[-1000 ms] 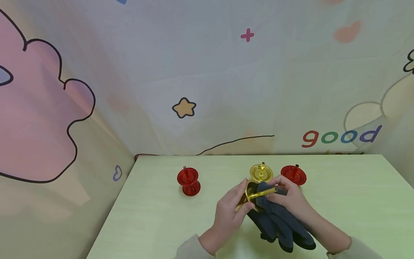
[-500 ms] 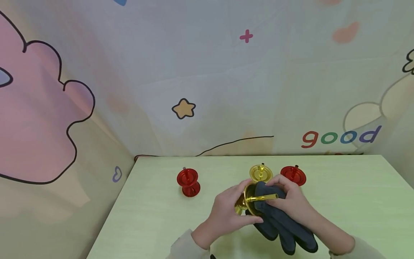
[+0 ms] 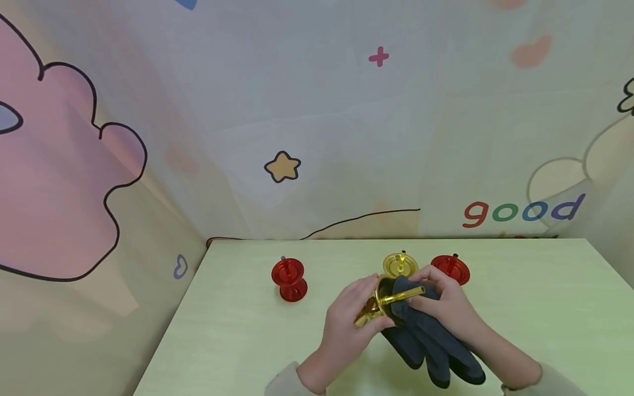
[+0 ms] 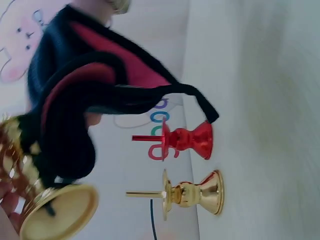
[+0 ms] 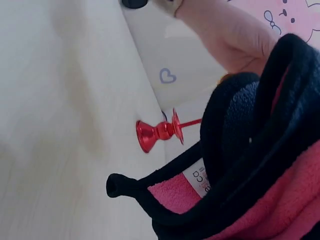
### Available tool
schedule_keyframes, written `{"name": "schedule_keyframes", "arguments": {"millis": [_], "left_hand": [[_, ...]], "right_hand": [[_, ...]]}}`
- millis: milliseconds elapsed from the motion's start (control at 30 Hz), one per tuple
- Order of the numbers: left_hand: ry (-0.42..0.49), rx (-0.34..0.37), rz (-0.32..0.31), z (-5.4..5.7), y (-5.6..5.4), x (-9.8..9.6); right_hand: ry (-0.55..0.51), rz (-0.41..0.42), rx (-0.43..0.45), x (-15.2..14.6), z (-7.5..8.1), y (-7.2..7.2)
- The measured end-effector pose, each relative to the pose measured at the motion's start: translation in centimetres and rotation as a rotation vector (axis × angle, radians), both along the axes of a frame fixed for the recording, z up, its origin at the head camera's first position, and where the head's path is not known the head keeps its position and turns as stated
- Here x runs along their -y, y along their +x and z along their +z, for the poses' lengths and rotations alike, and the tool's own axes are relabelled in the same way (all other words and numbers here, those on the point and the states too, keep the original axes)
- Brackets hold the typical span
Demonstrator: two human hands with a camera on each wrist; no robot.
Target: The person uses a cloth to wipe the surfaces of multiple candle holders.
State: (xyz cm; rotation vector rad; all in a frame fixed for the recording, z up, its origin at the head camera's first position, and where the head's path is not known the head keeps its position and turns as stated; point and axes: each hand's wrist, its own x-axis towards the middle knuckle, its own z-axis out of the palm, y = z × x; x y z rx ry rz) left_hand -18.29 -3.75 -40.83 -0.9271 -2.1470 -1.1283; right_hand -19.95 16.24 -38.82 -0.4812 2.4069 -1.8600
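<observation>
Above the middle of the table, my left hand point(image 3: 342, 319) holds a shiny gold candlestick point(image 3: 367, 312) tipped on its side, fingers and thumb around its dish. Its spike point(image 3: 408, 295) points right and slightly up. My right hand point(image 3: 448, 302) grips a dark blue cloth point(image 3: 431, 335) and presses it against the inside of the dish. Loose folds of the cloth hang below both hands. In the left wrist view the hollow base of the candlestick point(image 4: 65, 212) shows; in the right wrist view the pink inner side of the cloth point(image 5: 280, 195) and a white label are visible.
Behind the hands stand a second gold candlestick point(image 3: 399, 265) and a red one point(image 3: 452, 269), both upright. Farther left stands another red candlestick point(image 3: 289, 279). A printed curtain point(image 3: 317, 110) rises behind the back edge of the pale table point(image 3: 223, 341).
The gold candlestick in my left hand rocks: its spike levels out half a second ago, then tilts up again. My left thumb straightens, then draws back in. My right hand stays on the cloth.
</observation>
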Motion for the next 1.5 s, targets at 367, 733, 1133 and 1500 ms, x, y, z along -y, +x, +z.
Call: {"name": "schedule_keyframes", "arguments": {"millis": [367,733,1133,1500], "left_hand": [[-0.175,-0.205,0.11,0.3,-0.4,-0.2],[-0.132,0.5,-0.38,2.6,-1.0,2.2],[0.025,0.114,-0.144,0.6,-0.5,1.0],[-0.127,-0.155,-0.014,1.0,-0.8,0.4]], "right_hand": [[-0.045,-0.061,0.043,0.8,-0.2,0.5],[0.036,0.192,-0.208,-0.3,0.7,0.2],[-0.055,-0.009,0.09,0.1,1.0,0.3],[-0.027,0.001,0.012,0.4,0.9,0.7]]}}
